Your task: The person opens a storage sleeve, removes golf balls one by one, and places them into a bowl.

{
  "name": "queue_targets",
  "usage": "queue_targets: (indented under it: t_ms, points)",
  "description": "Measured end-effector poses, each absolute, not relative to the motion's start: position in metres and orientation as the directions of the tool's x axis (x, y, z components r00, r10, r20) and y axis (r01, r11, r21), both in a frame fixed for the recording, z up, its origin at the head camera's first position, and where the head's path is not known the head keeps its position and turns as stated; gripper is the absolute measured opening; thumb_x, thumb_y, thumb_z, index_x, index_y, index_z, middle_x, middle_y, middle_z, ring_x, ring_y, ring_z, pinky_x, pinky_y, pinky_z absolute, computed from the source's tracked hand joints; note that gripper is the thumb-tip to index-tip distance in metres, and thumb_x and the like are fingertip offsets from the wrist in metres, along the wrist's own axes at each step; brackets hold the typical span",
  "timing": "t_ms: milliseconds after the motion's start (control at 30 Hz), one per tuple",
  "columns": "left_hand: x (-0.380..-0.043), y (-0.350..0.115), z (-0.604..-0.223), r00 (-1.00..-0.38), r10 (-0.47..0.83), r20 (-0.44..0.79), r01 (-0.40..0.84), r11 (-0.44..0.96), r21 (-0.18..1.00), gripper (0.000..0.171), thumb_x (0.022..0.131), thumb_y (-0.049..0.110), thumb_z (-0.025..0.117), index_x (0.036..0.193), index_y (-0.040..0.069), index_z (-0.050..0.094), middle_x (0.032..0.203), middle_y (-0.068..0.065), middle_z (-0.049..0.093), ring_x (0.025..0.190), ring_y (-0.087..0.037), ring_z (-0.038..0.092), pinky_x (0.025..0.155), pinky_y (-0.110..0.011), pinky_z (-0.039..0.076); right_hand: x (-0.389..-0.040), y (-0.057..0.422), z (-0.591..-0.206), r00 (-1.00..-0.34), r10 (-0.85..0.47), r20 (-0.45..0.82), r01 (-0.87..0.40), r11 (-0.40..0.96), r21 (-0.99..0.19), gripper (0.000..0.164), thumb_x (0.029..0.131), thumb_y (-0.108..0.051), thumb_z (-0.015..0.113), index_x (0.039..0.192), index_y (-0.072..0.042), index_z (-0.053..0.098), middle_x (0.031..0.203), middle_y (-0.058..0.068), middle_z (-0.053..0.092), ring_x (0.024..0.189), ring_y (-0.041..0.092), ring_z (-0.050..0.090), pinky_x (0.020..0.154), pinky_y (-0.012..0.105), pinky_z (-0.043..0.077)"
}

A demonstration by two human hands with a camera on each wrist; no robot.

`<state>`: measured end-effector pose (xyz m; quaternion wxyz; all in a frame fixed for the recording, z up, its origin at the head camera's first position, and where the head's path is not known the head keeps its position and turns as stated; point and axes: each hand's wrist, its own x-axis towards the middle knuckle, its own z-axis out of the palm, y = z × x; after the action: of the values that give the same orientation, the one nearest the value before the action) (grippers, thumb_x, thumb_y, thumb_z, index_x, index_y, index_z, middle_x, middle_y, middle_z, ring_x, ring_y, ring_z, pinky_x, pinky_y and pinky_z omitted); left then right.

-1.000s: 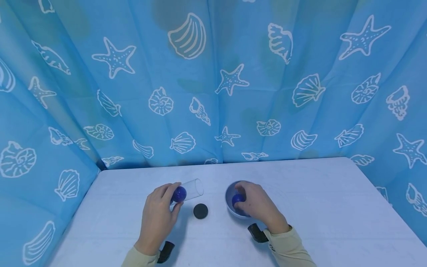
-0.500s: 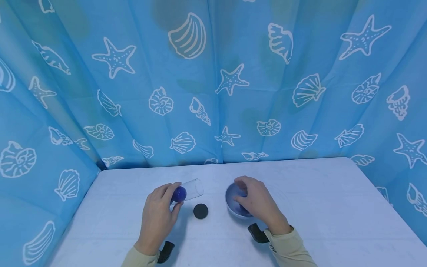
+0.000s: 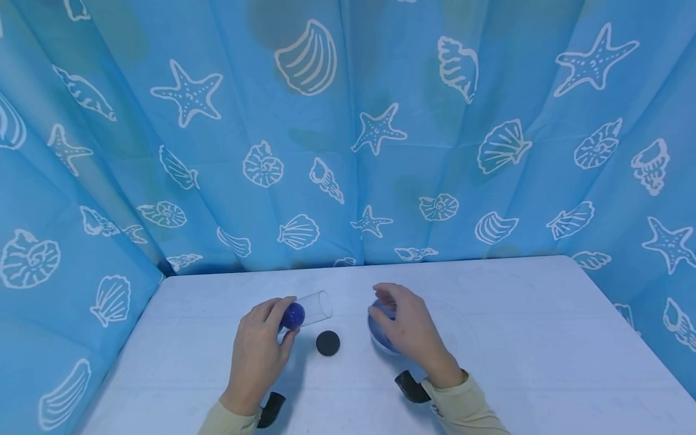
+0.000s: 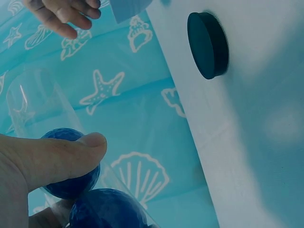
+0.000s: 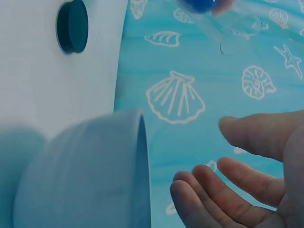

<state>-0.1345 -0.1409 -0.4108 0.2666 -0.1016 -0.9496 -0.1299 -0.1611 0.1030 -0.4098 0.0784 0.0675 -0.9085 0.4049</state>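
A clear tube (image 3: 315,308), lying almost level, is gripped by my left hand (image 3: 255,353). Inside it is a blue ball (image 3: 294,315); the left wrist view shows a second blue ball (image 4: 109,209) below the one behind my thumb (image 4: 71,161). My right hand (image 3: 410,326) hovers over a blue-grey bowl (image 3: 380,339), fingers apart and holding nothing in the right wrist view. That hand covers much of the bowl, so its contents are hidden. Between the hands a round black lid (image 3: 328,343) lies on the table.
A white-covered table (image 3: 516,338) spreads under everything. Behind it and along both sides hangs a blue curtain (image 3: 348,181) with shell and starfish prints. Black camera mounts (image 3: 412,388) stick out from the wrists.
My right hand has let go of a blue ball in the bowl and risen up and leftward over the rim. The left hand holds the tube as before.
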Motion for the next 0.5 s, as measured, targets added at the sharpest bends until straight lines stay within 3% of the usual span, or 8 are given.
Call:
queue_targets:
  t_ms: [500]
  points:
    - [-0.133, -0.139, -0.411, -0.833, 0.14, 0.535, 0.278, 0.942, 0.188, 0.061, 0.066, 0.017, 0.084, 0.121, 0.017, 0.056, 0.113, -0.01, 0.059, 0.105, -0.029, 0.056, 0.092, -0.049, 0.044, -0.158, 0.091, -0.41, -0.958, -0.016, 0.286, -0.244, 0.566, -0.787, 0.035, 0.086, -0.027, 0.065, 0.119, -0.018, 0.058, 0.109, -0.005, 0.061, 0.095, 0.006, 0.059, 0.083, 0.024, 0.051]
